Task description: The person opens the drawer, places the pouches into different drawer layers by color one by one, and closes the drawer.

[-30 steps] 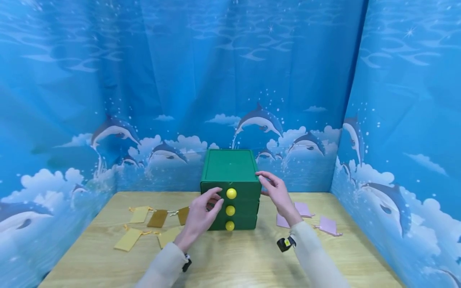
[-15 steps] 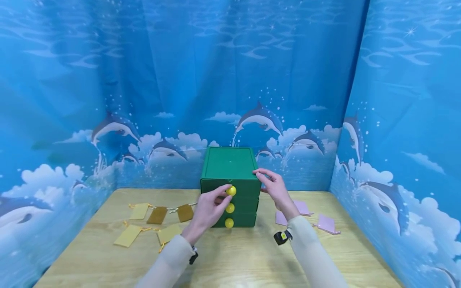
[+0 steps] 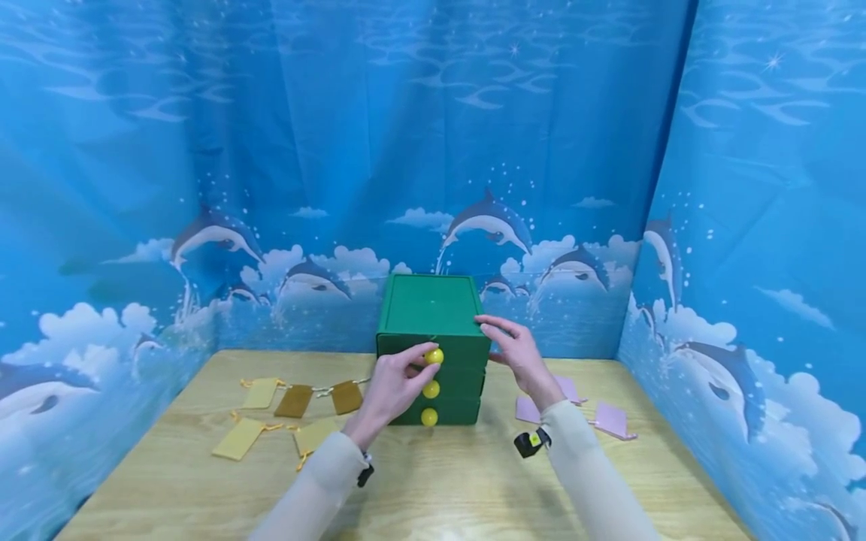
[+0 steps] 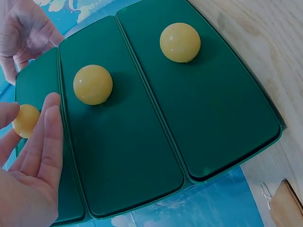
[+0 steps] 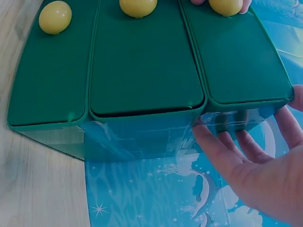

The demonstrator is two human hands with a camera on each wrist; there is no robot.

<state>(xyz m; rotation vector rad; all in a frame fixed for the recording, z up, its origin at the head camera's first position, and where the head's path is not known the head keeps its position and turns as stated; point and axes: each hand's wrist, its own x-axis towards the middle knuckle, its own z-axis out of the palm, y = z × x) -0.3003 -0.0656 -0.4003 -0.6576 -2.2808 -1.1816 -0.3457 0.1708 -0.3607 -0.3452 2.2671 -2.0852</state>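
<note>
Green cabinet (image 3: 440, 312): stands upright at the back middle of the wooden table (image 3: 446, 488), its drawer fronts facing the person; three drawers are stacked in it, and a thin dark gap shows along the right edge of the middle one.
Top knob (image 3: 435, 355): a yellow ball on the uppermost drawer, held by the left hand.
Lower knobs: the middle knob (image 3: 431, 389) and the bottom knob (image 3: 429, 417), both yellow, in line beneath the first and untouched.
Left hand (image 3: 391, 382): thumb and forefinger pinch the top knob; the other fingers extend beside it, in front of the drawer.
Right hand (image 3: 519, 356): fingers extended and slightly bent, tips resting against the cabinet's right side and upper edge.
Left of cabinet: three yellow pouches (image 3: 238, 439) and two brown pouches (image 3: 294, 400) with drawstrings, lying flat.
Right of cabinet: pink pouches (image 3: 611, 418), some partly hidden behind the right forearm.
Backdrop (image 3: 433, 150): blue cloth printed with dolphins and clouds, behind the table.
</note>
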